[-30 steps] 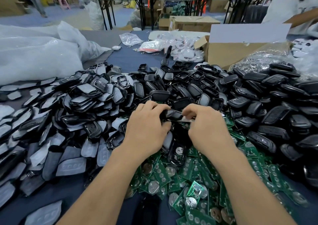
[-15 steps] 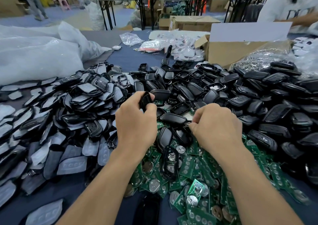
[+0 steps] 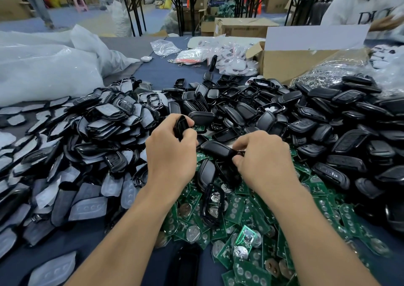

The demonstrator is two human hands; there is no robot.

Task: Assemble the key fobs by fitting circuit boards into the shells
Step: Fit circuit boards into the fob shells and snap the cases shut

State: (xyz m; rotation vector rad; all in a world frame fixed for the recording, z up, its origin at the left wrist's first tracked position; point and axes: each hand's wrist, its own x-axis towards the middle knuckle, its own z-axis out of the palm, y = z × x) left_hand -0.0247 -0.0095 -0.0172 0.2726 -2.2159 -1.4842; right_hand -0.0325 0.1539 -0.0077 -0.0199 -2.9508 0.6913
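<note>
My left hand [image 3: 169,152] is closed around a black key fob shell [image 3: 180,125], held upright above the heap. My right hand [image 3: 262,156] pinches the near end of another black shell [image 3: 215,148] that lies across the pile. Green circuit boards [image 3: 240,220] with coin cells are heaped in front of me. Black fob shells [image 3: 306,119] are piled at the centre and right. Grey rubber button pads [image 3: 91,207] and shell halves lie in a pile at the left.
A cardboard box [image 3: 295,65] stands at the back right, beside a bag of metal key rings [image 3: 336,67]. Big clear plastic bags [image 3: 43,67] fill the back left. White fobs in bags [image 3: 231,60] lie at the back. A person in white [image 3: 367,8] sits far right.
My hands were together on one shell a second ago. They have parted: the left carries a shell up and left, the right has closed on another shell in the pile.
</note>
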